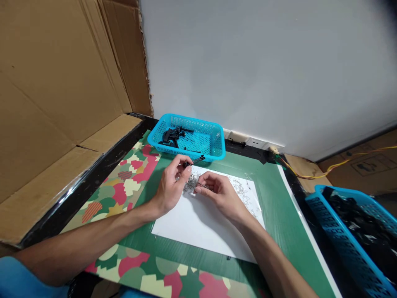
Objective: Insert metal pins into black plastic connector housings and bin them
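Observation:
My left hand is closed on a slim black plastic part, whose forked end sticks out to the right past my fingertips. Just beside it, my right hand pinches a thin metal tool that looks like tweezers; its tip is hard to make out. Below both hands lies a white sheet of paper. A pile of tiny silvery wire pieces sits on the paper between the hands, and more loose wire pieces are scattered to the right, partly hidden by my right hand.
Behind my hands stands a blue basket with several black plastic parts. Another blue basket at the right holds dark items. Cardboard walls the left side. Sockets and a yellow cable run along the wall.

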`<act>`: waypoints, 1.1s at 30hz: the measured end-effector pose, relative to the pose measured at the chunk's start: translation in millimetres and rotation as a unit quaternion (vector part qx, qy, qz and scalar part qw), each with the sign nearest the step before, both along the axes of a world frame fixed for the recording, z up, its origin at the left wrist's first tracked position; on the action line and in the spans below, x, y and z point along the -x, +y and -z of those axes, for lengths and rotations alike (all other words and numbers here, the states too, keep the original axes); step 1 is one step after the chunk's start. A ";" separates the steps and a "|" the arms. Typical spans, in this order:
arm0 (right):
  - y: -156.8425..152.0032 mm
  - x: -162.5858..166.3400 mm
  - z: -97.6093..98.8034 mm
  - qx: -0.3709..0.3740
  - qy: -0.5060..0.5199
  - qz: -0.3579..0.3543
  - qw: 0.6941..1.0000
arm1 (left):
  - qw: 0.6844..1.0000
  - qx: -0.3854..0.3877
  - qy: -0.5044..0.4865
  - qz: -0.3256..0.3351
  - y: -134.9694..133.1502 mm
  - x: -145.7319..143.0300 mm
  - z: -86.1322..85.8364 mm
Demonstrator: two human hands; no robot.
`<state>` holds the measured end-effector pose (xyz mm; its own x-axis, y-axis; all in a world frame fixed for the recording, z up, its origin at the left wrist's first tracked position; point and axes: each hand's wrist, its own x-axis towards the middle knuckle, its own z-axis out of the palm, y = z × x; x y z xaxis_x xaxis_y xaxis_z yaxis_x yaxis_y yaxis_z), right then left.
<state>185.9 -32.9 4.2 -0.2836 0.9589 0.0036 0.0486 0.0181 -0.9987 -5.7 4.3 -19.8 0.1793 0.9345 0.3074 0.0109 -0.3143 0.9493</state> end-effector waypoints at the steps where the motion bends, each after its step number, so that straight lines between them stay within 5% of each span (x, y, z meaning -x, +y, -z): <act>1: 0.3 0.7 1.1 -0.002 0.001 0.011 1.000 | 1.000 0.003 -0.002 0.000 0.1 -0.1 0.3; 12: -4.4 0.2 0.1 0.002 -0.013 0.093 0.996 | 1.000 0.005 0.001 0.008 -1.5 0.0 -1.8; 26: -8.2 -5.6 -7.5 -0.022 -0.090 0.086 0.992 | 1.000 0.005 -0.001 0.015 -2.3 0.0 -0.7; 33: -5.4 -20.1 -0.4 -0.089 -0.355 0.122 0.923 | 1.000 0.005 -0.003 0.009 -2.0 0.0 1.4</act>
